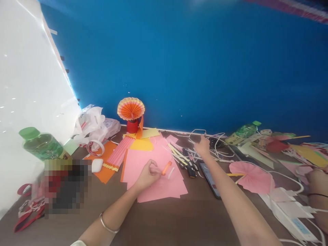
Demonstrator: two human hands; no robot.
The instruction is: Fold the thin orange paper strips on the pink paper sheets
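Observation:
My left hand (149, 175) is over a loose stack of pink paper sheets (153, 153), its thumb and fingers pinched on a small curled orange paper strip (167, 168). Just right of that strip lies a short white strip (171, 173). My right hand (203, 147) reaches farther out, among tangled white cables (219, 145) near the wall. Its thumb and forefinger look apart, and I see nothing held in it. Between the hands are scissors (190, 169), pale yellow strips (176, 152) and a phone (210, 179), partly covered by my right forearm.
An orange pleated paper rosette (131, 109) stands above a red base by the blue wall. Left are a tape roll (95, 148), a white case (97, 165) and a green-capped bottle (44, 145). Right are a pink paper fan (253, 176), a power strip (289, 215) and another person's arm (317, 194).

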